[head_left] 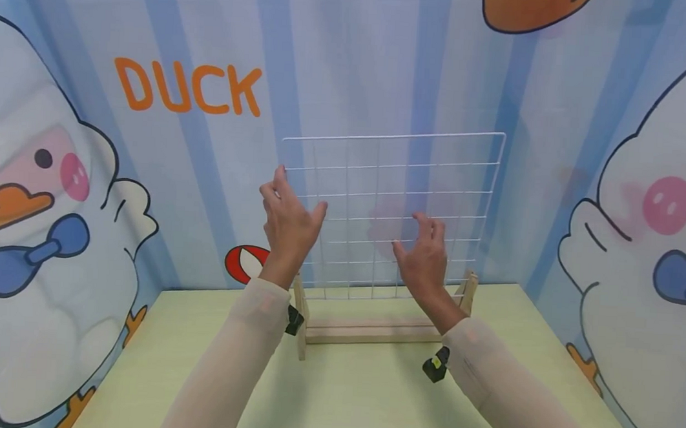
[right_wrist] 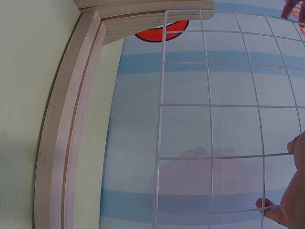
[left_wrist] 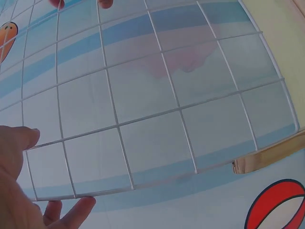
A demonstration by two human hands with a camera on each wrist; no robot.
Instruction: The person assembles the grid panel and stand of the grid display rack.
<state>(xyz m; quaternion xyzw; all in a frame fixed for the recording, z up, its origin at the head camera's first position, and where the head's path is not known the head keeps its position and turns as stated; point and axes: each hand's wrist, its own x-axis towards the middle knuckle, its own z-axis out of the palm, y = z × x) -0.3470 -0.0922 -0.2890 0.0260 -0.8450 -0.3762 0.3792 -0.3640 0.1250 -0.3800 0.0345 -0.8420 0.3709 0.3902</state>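
A white wire grid panel stands upright on a wooden stand. My left hand is at the panel's left edge, its fingers extended and the thumb spread apart. In the left wrist view, fingertips meet the edge wire while the thumb lies over the mesh. Lower down and to the right, my right hand is before the mesh with fingers loosely bent. Its fingertips are at the wires in the right wrist view; whether they press on them I cannot tell.
The stand rests on a pale yellow-green tabletop. Behind it hangs a blue-striped curtain with the word DUCK and cartoon ducks at both sides. Small black devices are on the wrists.
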